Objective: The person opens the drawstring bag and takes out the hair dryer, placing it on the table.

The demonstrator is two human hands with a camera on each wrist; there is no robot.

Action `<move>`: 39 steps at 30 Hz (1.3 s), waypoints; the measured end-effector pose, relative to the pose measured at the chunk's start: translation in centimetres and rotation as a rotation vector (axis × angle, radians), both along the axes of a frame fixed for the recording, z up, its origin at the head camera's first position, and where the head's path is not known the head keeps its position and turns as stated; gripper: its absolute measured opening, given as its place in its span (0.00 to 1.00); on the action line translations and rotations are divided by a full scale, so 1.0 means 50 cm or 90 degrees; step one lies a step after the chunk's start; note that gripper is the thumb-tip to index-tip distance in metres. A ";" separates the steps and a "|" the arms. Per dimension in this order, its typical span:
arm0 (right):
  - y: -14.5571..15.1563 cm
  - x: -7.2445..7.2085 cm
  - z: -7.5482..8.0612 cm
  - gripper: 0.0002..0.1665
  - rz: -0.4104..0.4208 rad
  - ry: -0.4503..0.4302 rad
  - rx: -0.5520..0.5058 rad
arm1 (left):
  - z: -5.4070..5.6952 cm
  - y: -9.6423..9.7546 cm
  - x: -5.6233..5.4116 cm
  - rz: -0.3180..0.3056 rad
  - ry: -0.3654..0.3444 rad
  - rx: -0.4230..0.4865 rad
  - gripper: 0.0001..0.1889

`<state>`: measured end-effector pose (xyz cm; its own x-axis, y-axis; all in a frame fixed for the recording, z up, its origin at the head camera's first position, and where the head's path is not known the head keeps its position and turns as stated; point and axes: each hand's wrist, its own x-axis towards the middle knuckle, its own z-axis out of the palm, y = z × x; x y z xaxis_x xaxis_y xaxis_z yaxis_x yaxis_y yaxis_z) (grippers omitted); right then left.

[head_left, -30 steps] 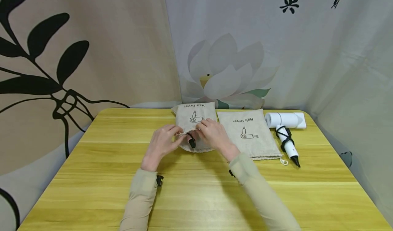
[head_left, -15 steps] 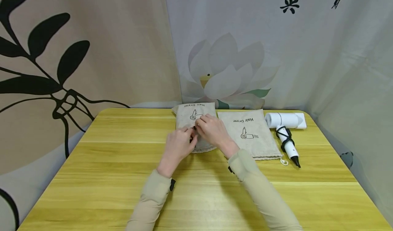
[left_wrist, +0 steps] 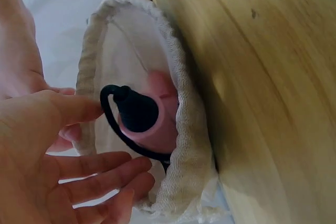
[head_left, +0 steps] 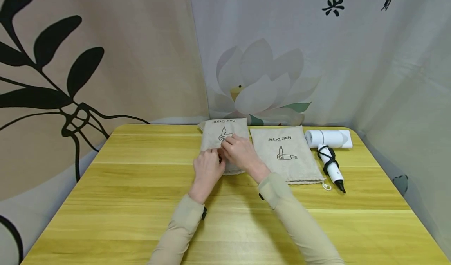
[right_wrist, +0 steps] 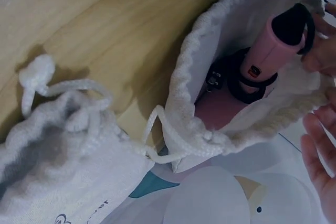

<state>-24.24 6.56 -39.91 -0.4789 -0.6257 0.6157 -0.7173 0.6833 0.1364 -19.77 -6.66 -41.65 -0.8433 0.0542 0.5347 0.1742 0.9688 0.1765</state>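
A beige drawstring bag (head_left: 211,136) printed "Hair Dryer" lies at the table's back middle, its mouth toward the person. Inside it sits a pink hair dryer (right_wrist: 268,51), black-tipped handle end at the mouth, black cord (left_wrist: 143,152) looped about it; both hands mostly cover it in the head view. My left hand (head_left: 208,169) is at the mouth, thumb touching the cord by the handle tip, its other fingers (left_wrist: 100,179) rather straight along the rim. With the fingers of my right hand (head_left: 241,153) I pinch the bag's upper rim.
To the right lies a second, flat "Hair Dryer" bag (head_left: 267,151) with a white drawstring (head_left: 327,186). Beyond it is a white hair dryer (head_left: 327,138), black cord wound round its handle. The wooden table (head_left: 123,202) ends at a printed curtain (head_left: 155,61).
My left hand has moved right and over the bag's mouth, covering the handle tip and cord that showed a second ago. The right hand stays at the rim, shifted slightly left.
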 end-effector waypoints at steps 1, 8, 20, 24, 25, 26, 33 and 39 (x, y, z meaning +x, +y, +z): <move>0.000 0.001 -0.002 0.03 0.000 -0.006 0.002 | -0.002 0.001 -0.002 0.005 -0.005 0.001 0.16; 0.005 0.004 -0.011 0.02 -0.005 -0.076 0.020 | -0.009 0.002 -0.013 0.043 -0.056 0.002 0.16; 0.046 0.004 -0.032 0.06 -0.078 -0.191 0.014 | -0.012 0.018 -0.030 0.071 -0.142 0.000 0.15; 0.066 0.000 -0.036 0.06 -0.112 -0.233 0.017 | -0.015 0.010 -0.030 0.057 -0.167 0.009 0.15; 0.072 -0.001 -0.037 0.07 -0.121 -0.242 0.015 | -0.016 0.008 -0.030 0.053 -0.174 0.014 0.15; 0.077 -0.002 -0.037 0.07 -0.130 -0.251 0.014 | -0.018 0.005 -0.029 0.047 -0.181 0.021 0.16; 0.107 -0.014 -0.044 0.08 -0.179 -0.320 -0.006 | -0.025 -0.020 -0.030 0.028 -0.219 0.039 0.12; 0.124 -0.022 -0.049 0.10 -0.208 -0.342 -0.025 | -0.009 -0.046 -0.030 0.020 -0.288 0.051 0.10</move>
<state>-25.32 12.74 -42.38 -0.8904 -0.3766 0.2555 -0.4322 0.8756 -0.2155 -21.26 -8.99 -42.08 -0.9935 -0.0016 0.1141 0.0331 0.9527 0.3020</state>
